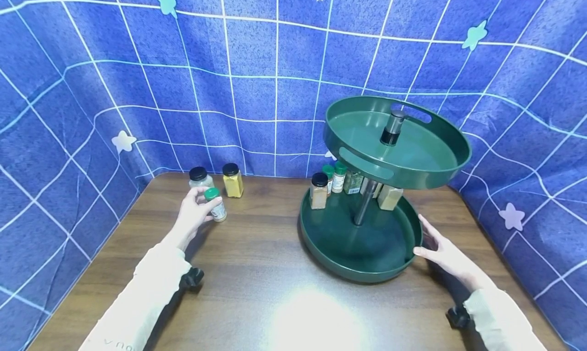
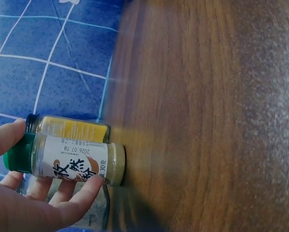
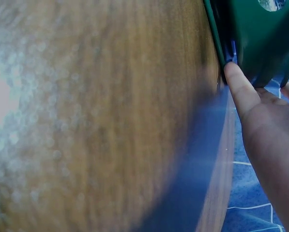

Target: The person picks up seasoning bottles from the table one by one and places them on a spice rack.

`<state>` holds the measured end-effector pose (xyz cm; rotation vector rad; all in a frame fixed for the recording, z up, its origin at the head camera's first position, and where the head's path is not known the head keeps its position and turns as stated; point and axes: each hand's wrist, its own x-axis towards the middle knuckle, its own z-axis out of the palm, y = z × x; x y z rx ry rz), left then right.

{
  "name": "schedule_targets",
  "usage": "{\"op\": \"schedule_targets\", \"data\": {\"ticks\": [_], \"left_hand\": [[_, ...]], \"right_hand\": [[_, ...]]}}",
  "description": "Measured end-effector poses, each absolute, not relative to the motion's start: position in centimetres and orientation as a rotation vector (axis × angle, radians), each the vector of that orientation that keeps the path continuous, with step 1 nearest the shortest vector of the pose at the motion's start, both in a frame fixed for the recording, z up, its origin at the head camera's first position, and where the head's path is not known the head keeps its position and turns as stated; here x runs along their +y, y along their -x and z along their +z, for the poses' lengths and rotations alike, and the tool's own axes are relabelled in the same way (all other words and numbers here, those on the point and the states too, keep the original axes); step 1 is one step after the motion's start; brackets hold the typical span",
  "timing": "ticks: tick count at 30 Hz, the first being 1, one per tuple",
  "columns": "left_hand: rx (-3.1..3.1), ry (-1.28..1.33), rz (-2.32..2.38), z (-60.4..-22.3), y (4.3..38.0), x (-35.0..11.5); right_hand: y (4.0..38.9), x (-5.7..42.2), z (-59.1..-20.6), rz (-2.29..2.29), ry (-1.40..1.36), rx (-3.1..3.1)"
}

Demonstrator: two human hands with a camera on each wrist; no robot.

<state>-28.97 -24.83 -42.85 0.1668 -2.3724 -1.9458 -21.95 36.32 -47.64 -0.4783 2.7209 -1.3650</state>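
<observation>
My left hand [image 1: 192, 212] grips a small spice bottle [image 1: 218, 208] with a green cap, its thumb and fingers around the sides. In the left wrist view the bottle [image 2: 76, 157] shows a white label and tan powder inside. Close behind it stand a yellow spice jar [image 1: 233, 183] and a pale jar [image 1: 198, 177], both with black lids. On the right, my right hand [image 1: 437, 246] touches the outer side of the lower tray [image 1: 357, 274] of a green two-tier rack. The right wrist view shows fingers [image 3: 241, 87] stretched out against the green wall.
Several spice jars, among them a black-lidded jar [image 1: 319, 190] and a block-shaped jar [image 1: 390, 197], stand at the back of the lower tray. The upper tray [image 1: 426, 147] overhangs them on a metal post [image 1: 365, 203]. A blue curtain [image 1: 252, 101] borders the wooden table [image 1: 257, 259].
</observation>
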Motion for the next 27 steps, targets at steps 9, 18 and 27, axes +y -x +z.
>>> {"op": "schedule_targets", "data": {"ticks": [9, 18, 27], "left_hand": [[-2.377, -0.152, -1.963, -42.3, 28.7, -24.7], [-2.456, -0.126, -1.906, -43.9, 30.1, -25.7], [-2.511, -0.074, -1.874, -43.2, 30.2, -25.5]], "right_hand": [[22.0, 36.4, -47.7, -1.327, 0.443, 2.747], [21.9, 36.3, -47.7, -1.328, 0.462, 2.748], [22.1, 36.5, -47.8, -1.329, 0.451, 2.734]]}}
